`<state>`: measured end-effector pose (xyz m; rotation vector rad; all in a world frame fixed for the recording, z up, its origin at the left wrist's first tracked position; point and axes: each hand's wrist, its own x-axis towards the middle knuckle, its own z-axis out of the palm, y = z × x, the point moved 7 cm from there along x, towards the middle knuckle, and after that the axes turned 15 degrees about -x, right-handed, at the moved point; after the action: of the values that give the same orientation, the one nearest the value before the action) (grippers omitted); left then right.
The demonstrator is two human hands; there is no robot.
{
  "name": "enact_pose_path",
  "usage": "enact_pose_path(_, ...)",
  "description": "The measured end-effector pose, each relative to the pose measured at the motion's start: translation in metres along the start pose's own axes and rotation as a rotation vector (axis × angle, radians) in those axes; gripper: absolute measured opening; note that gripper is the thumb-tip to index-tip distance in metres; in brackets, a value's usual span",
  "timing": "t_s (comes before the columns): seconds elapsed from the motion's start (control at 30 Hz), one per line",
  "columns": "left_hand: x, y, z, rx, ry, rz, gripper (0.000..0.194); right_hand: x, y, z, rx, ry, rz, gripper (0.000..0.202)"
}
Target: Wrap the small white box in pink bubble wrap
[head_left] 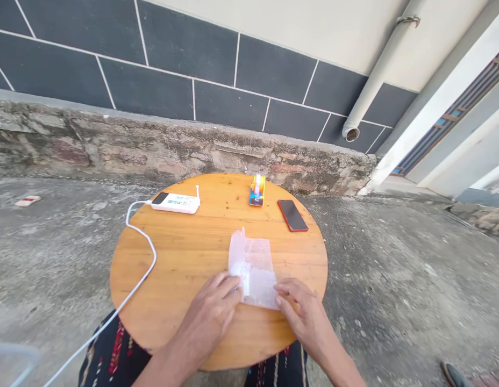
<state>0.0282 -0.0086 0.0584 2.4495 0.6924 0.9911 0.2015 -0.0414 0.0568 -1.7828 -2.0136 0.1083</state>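
Observation:
A translucent sheet of bubble wrap [259,269] lies on the round wooden table [185,247] in front of me. Its left side is folded over, with a shiny whitish patch there that I cannot make out clearly. My left hand [217,301] grips this folded left side, fingers curled onto it. At the lower right edge, my right hand [298,303] pinches the sheet between thumb and fingers. Beyond the wrap stands a small tape dispenser [256,192], yellow and blue. To its right lies a phone [293,215] with a red edge and a dark screen.
A white handheld device [177,202] with a dark display sits at the table's back left. Its white cable [148,269] runs off the left edge toward my lap. Behind the table are a stone wall base [152,148] and a drainpipe [374,80].

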Motion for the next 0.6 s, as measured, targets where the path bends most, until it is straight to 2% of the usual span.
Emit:
enact_pose_path(0.07,0.000,0.002,0.000,0.021,0.010,0.015,0.029,0.006,-0.015,0.002,-0.009,0.012,-0.047,0.022)
enact_pose_path(0.13,-0.001,0.002,0.000,0.041,0.020,0.024,0.030,0.008,-0.018,0.003,-0.011,0.000,-0.047,0.023)
enact_pose_path(0.23,-0.002,0.000,0.000,0.062,0.021,0.030,0.030,0.001,0.003,0.003,0.017,-0.039,0.108,0.021)
enact_pose_path(0.37,-0.004,-0.002,0.002,0.060,0.009,0.064,0.030,-0.024,0.032,0.006,0.121,-0.118,0.349,0.020)
enact_pose_path(0.47,-0.007,-0.004,0.003,0.074,0.048,0.132,0.028,-0.035,0.029,0.014,0.257,-0.116,0.430,0.021)
enact_pose_path(0.6,-0.009,-0.011,0.007,0.067,0.061,0.228,0.023,-0.037,0.024,0.042,0.580,-0.175,0.568,0.026)
